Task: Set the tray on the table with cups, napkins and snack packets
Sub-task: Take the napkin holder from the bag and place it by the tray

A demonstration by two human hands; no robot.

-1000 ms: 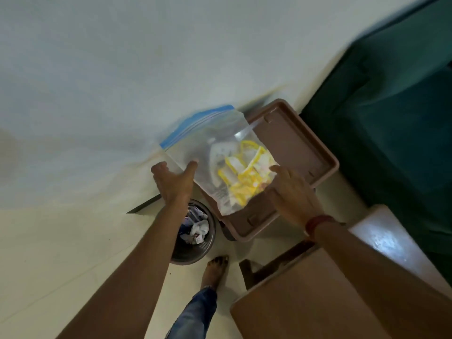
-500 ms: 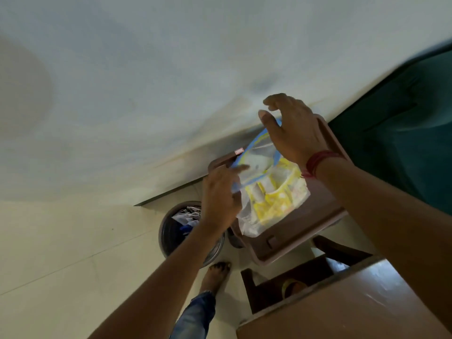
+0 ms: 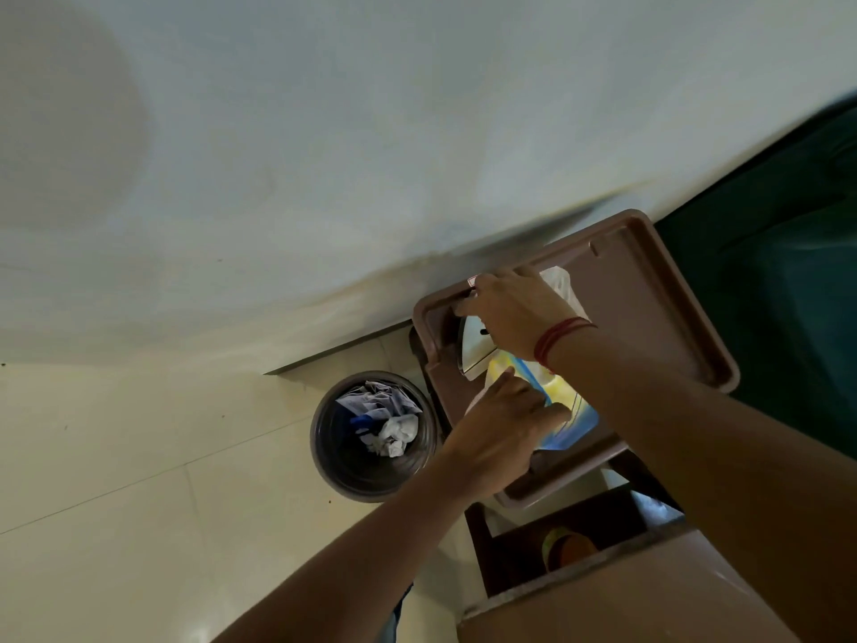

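Brown tray (image 3: 649,290) | step: emptying zip bag (image 3: 568,410); left hand (image 3: 501,424) pinches bag; right hand (image 3: 514,308) grips white packet (image 3: 477,345) at near-left corner | next: release packet, withdraw

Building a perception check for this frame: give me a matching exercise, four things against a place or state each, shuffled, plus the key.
Things:
1. waste bin
2. zip bag
3. red thread band
4. right hand

Places or states:
A. around the wrist of the right arm
B. on the floor, holding crumpled paper
C. lying in the brown tray, yellow contents inside
D. at the tray's far-left corner, over a white item

Pairs: 1-B, 2-C, 3-A, 4-D
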